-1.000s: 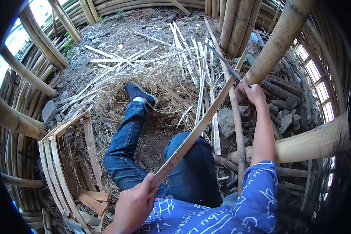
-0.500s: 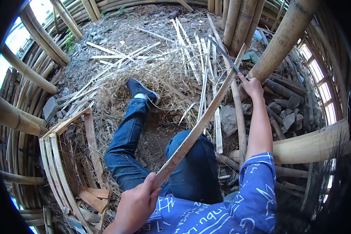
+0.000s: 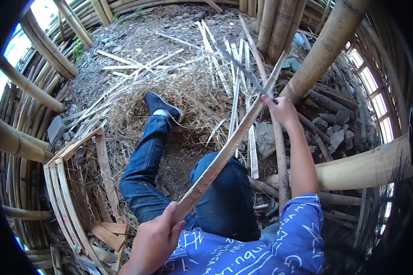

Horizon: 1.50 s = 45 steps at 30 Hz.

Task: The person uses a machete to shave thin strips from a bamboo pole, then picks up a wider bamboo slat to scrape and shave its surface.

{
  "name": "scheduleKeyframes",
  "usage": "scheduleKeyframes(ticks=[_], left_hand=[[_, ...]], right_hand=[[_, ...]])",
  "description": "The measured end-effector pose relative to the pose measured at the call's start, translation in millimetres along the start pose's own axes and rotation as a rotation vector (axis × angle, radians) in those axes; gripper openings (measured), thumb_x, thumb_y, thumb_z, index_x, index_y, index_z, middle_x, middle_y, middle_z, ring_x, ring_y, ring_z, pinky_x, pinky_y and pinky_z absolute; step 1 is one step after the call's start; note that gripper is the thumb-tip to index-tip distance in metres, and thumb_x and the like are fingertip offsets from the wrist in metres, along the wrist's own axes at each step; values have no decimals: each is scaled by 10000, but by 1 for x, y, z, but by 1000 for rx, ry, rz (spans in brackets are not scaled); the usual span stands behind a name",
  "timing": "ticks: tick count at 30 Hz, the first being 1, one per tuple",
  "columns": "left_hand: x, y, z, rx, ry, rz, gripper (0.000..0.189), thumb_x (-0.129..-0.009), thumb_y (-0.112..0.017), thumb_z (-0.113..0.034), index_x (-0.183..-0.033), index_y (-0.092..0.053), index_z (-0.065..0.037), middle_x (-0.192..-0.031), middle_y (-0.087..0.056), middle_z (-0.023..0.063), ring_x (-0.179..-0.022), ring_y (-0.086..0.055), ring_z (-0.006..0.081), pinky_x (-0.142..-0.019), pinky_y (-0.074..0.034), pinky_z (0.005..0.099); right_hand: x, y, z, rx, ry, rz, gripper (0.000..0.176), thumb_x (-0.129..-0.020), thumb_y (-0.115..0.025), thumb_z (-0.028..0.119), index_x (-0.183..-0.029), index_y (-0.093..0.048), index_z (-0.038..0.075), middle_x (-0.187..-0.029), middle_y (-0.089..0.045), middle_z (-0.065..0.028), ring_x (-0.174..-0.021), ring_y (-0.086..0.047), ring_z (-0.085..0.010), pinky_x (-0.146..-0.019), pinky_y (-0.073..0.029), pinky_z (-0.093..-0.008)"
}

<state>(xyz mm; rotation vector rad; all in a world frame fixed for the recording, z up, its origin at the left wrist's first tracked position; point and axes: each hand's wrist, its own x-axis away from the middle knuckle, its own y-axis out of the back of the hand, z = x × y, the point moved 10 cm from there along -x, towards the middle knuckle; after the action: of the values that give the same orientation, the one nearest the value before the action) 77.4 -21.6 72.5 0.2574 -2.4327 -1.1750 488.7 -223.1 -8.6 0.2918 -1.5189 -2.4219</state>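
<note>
A long bamboo strip (image 3: 215, 167) slants from my lap up to the right, resting over my bent knee. My left hand (image 3: 155, 240) is closed around its near end. Toward the far end, my right hand (image 3: 282, 110) is closed on the handle of a long knife (image 3: 243, 71). The dark blade points up and to the left, crossing the strip near my fingers. Most of the handle is hidden inside my fist, and the exact contact of blade and strip is hard to see.
Pale split strips (image 3: 237, 91) and curly shavings (image 3: 128, 103) cover the ground ahead. A wooden crate (image 3: 62, 183) stands at left. Thick bamboo poles (image 3: 328, 48) rise at right, with stones (image 3: 266, 140) and rubble beside my right arm.
My right hand has drawn the knife down along the strip, nearer to me. My left hand still grips the near end. The whole view has shifted slightly.
</note>
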Motion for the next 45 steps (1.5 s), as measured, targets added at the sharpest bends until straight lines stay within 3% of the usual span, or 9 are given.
scheduleKeyframes(ticks=[5, 7, 14, 26, 29, 31, 37, 40, 45], left_hand=[[20, -87, 77, -526, -160, -8, 474, -915, -579, -86, -1348, -426, 30, -885, -618, 295, -789, -622, 464, -659, -492, 488], [15, 1, 13, 200, -177, -30, 474, -915, -584, -94, -1345, -428, 29, -884, -617, 298, -790, -618, 469, -657, -486, 493], [14, 4, 10, 201, -135, 9, 474, -919, -581, -97, -1348, -423, 26, -877, -611, 303, -788, -613, 474, -665, -478, 500], [17, -24, 33, 191, -128, 13, 493, -925, -576, -101, -1364, -396, 33, -867, -609, 309, -775, -612, 474, -652, -480, 495], [25, -78, 74, -444, -134, 2, 482, -926, -572, -100, -1356, -402, 36, -865, -605, 315, -777, -611, 476, -649, -478, 502], [12, 13, 7, 203, -124, -8, 495, -919, -574, -90, -1364, -395, 36, -857, -611, 302, -765, -621, 457, -636, -481, 487], [14, 10, 18, -15, 146, 20, 430, -851, -701, -202, -1229, -557, -54, -742, -647, 229, -698, -654, 407, -636, -507, 451], [10, 10, 19, -31, 249, 78, 426, -836, -714, -189, -1220, -571, -74, -746, -647, 231, -710, -656, 409, -644, -508, 448], [8, 5, 18, -40, 195, 86, 468, -834, -721, -193, -1242, -545, -48, -902, -671, 240, -830, -656, 409, -724, -502, 440]], right_hand=[[-4, 21, -14, 85, -46, 66, 842, -763, -468, 823, -622, -631, 9, -713, -669, -208, -796, -681, -385, -747, -514, -454], [-24, 29, -51, 58, -129, -1, 832, -760, -486, 809, -716, -691, 4, -798, -681, -244, -866, -679, -402, -793, -509, -460], [-43, 31, -66, 214, -250, -41, 942, -757, -503, 793, -977, -686, -104, -1077, -649, -308, -1087, -618, -411, -936, -478, -465], [-4, 19, -21, 169, -88, -4, 761, -799, -519, 745, -738, -707, 11, -800, -692, -230, -855, -680, -407, -810, -520, -480], [13, 22, -12, 168, -11, 6, 766, -791, -515, 757, -702, -693, 17, -743, -689, -203, -806, -683, -400, -772, -518, -485], [12, 33, -13, 160, 3, 15, 773, -785, -511, 760, -679, -682, 14, -714, -680, -201, -796, -685, -391, -753, -511, -488], [-41, 46, -128, 70, -362, -20, 834, -792, -511, 744, -973, -707, -47, -1033, -658, -304, -1074, -620, -417, -913, -471, -450], [-39, 41, -125, 130, -276, -114, 844, -801, -509, 737, -1005, -695, -61, -1061, -650, -308, -1094, -613, -407, -935, -463, -451], [-11, 19, -101, -43, -219, -122, 792, -826, -520, 723, -802, -692, -50, -777, -663, -282, -850, -676, -409, -770, -497, -437]])
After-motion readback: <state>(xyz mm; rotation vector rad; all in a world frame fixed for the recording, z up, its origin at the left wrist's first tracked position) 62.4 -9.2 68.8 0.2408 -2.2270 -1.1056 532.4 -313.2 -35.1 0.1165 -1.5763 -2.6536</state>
